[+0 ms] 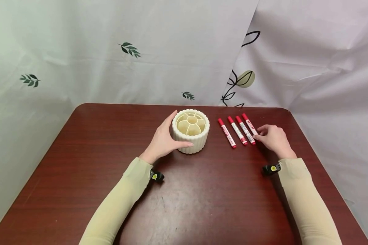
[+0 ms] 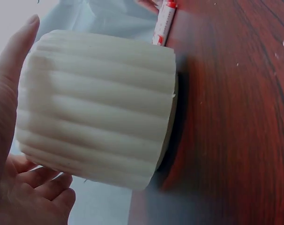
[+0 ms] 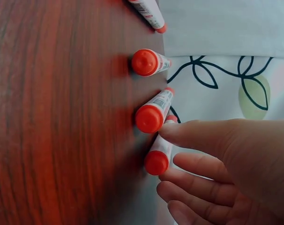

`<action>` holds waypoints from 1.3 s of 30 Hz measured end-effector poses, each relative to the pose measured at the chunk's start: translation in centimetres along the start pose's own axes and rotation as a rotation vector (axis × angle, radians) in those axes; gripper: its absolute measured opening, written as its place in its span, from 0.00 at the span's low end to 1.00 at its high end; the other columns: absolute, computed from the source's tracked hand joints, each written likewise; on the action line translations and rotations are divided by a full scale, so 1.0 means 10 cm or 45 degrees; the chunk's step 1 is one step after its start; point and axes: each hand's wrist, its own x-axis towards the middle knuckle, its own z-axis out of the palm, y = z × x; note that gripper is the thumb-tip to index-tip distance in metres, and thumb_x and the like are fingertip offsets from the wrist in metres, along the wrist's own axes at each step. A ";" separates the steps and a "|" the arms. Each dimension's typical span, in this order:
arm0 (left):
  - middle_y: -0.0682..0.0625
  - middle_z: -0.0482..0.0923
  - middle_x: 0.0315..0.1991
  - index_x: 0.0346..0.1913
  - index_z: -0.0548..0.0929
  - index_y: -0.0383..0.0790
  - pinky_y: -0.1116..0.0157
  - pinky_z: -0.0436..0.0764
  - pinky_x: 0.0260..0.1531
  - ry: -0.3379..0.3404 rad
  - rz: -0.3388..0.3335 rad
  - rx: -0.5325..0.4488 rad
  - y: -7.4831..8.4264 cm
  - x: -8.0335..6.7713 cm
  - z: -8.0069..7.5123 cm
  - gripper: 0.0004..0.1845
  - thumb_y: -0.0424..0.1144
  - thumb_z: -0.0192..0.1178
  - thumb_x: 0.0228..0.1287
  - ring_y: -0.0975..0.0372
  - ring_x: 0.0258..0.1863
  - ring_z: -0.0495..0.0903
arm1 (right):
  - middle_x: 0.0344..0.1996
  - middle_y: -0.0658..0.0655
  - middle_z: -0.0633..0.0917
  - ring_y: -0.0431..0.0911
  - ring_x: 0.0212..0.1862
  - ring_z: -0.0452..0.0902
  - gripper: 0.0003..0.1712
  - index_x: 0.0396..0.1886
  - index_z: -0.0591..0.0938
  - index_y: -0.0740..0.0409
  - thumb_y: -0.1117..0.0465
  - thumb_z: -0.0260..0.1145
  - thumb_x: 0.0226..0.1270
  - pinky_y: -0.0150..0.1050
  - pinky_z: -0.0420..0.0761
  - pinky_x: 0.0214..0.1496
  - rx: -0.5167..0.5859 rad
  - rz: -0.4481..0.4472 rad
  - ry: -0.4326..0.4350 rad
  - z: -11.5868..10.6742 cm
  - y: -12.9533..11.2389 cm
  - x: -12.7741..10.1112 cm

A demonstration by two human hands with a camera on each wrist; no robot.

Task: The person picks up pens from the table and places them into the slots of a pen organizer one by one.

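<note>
1. The left hand (image 1: 165,140) is cupping the left side of a cream ribbed pen holder (image 1: 190,130); the thumb is lying along its near wall and the fingers are wrapping round its far side, so the hand is grasping the holder.
2. The pen holder is standing upright near the middle of the dark red table (image 1: 202,197), and its top is showing a round centre cell ringed by wedge-shaped compartments.
3. In the left wrist view the holder (image 2: 97,108) is filling most of the picture, with the thumb (image 2: 11,84) pressing flat against its ribs.
4. Four red markers (image 1: 237,130) are lying side by side on the table to the right of the holder, apart from it.
5. The right hand (image 1: 273,139) is resting at the rightmost marker (image 1: 249,125), fingertips touching its near end.
6. In the right wrist view the thumb (image 3: 198,133) and fingers (image 3: 198,164) are closing on that marker (image 3: 158,157); it is lying on the table.
7. A pale cloth with leaf prints (image 1: 128,49) is hanging behind the table.
</note>
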 end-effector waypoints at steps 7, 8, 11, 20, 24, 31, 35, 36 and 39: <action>0.61 0.70 0.67 0.78 0.61 0.55 0.57 0.71 0.62 0.053 0.012 -0.051 -0.02 0.04 0.09 0.65 0.63 0.85 0.33 0.65 0.63 0.70 | 0.26 0.58 0.84 0.55 0.33 0.77 0.16 0.41 0.86 0.69 0.59 0.74 0.62 0.46 0.71 0.35 -0.005 0.032 -0.010 0.01 0.04 -0.01; 0.62 0.71 0.66 0.78 0.61 0.56 0.57 0.71 0.62 0.055 0.008 -0.054 -0.02 0.05 0.09 0.65 0.63 0.84 0.33 0.65 0.63 0.70 | 0.26 0.58 0.85 0.55 0.34 0.77 0.16 0.40 0.86 0.69 0.59 0.74 0.62 0.47 0.71 0.35 -0.008 0.038 -0.007 0.02 0.04 -0.01; 0.62 0.71 0.65 0.77 0.62 0.54 0.57 0.72 0.61 0.048 0.001 -0.046 -0.02 0.05 0.09 0.65 0.65 0.83 0.32 0.64 0.63 0.70 | 0.26 0.59 0.85 0.57 0.35 0.77 0.16 0.39 0.87 0.69 0.58 0.73 0.62 0.48 0.72 0.36 -0.011 0.053 0.014 0.02 0.06 -0.01; 0.60 0.71 0.67 0.78 0.62 0.52 0.53 0.72 0.62 0.041 -0.036 -0.021 0.00 0.04 0.07 0.66 0.67 0.83 0.32 0.59 0.65 0.69 | 0.26 0.62 0.85 0.57 0.33 0.74 0.15 0.42 0.88 0.68 0.58 0.67 0.68 0.46 0.69 0.34 0.073 0.081 0.228 -0.09 0.06 -0.05; 0.59 0.72 0.66 0.78 0.62 0.55 0.52 0.72 0.62 0.037 -0.058 0.005 0.01 0.04 0.05 0.66 0.68 0.82 0.31 0.56 0.66 0.68 | 0.32 0.66 0.87 0.55 0.34 0.75 0.17 0.46 0.88 0.67 0.56 0.68 0.69 0.44 0.68 0.34 0.142 0.094 0.347 -0.20 0.00 -0.06; 0.58 0.73 0.65 0.78 0.63 0.53 0.52 0.71 0.62 0.030 -0.075 0.027 0.02 0.03 0.01 0.67 0.67 0.83 0.30 0.53 0.66 0.66 | 0.25 0.41 0.82 0.41 0.32 0.72 0.19 0.48 0.90 0.59 0.50 0.70 0.67 0.32 0.68 0.31 0.343 0.192 0.500 -0.42 -0.21 -0.07; 0.55 0.74 0.65 0.78 0.63 0.50 0.50 0.71 0.62 0.027 -0.071 0.035 0.03 0.04 0.01 0.67 0.67 0.83 0.30 0.51 0.66 0.66 | 0.26 0.33 0.82 0.34 0.32 0.77 0.19 0.51 0.89 0.58 0.52 0.73 0.65 0.26 0.73 0.33 0.614 0.254 0.556 -0.52 -0.36 -0.06; 0.55 0.74 0.65 0.78 0.63 0.50 0.50 0.71 0.62 0.028 -0.074 0.039 0.03 0.04 0.00 0.67 0.67 0.83 0.30 0.51 0.66 0.66 | 0.27 0.34 0.84 0.34 0.32 0.78 0.19 0.51 0.89 0.58 0.53 0.74 0.64 0.26 0.75 0.34 0.687 0.253 0.575 -0.54 -0.40 -0.06; 0.54 0.74 0.65 0.78 0.63 0.49 0.50 0.71 0.62 0.024 -0.070 0.038 0.03 0.04 0.00 0.67 0.67 0.83 0.30 0.51 0.66 0.67 | 0.31 0.41 0.87 0.36 0.33 0.81 0.18 0.51 0.89 0.59 0.58 0.76 0.62 0.26 0.76 0.38 0.902 0.237 0.627 -0.60 -0.51 -0.05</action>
